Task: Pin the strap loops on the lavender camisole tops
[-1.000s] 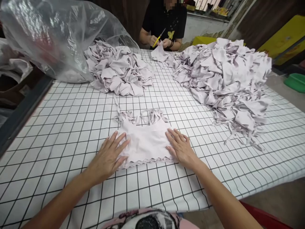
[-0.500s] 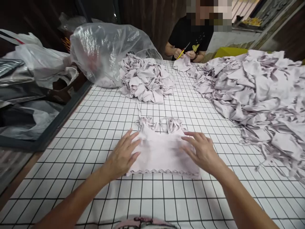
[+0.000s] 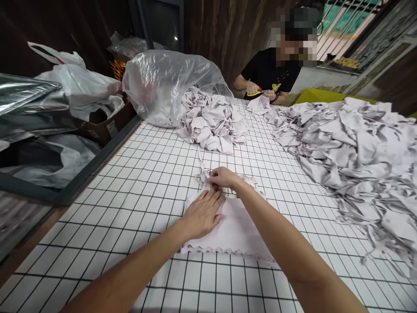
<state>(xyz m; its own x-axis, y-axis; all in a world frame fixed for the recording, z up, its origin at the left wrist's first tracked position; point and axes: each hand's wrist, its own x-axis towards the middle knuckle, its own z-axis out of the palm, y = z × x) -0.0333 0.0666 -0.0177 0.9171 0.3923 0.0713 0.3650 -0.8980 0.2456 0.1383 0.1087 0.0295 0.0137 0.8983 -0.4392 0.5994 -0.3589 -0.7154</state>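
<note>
A pale pink top [image 3: 241,226] with a wavy hem lies flat on the gridded table, its straps bunched at the far edge. My left hand [image 3: 203,213] rests palm down on the upper left of the top, fingers stretched out. Just beyond those fingertips, my right hand [image 3: 224,178] is closed in a pinch at the bunched left strap [image 3: 203,177], having reached across the top. The right forearm covers part of the top's right side, and what exactly sits between the right fingertips is partly hidden.
A heap of similar pink fabric pieces [image 3: 215,121] lies ahead beside a clear plastic bag [image 3: 153,82]. A larger pile [image 3: 355,148] spreads along the right. Across the table, a person [image 3: 267,74] holds yellow-handled scissors [image 3: 254,93]. Bags [image 3: 81,82] crowd the left.
My right hand has crossed leftward from the top's right side to the left strap and closed there. My left hand has moved onto the top and flattened. The view has shifted slightly.
</note>
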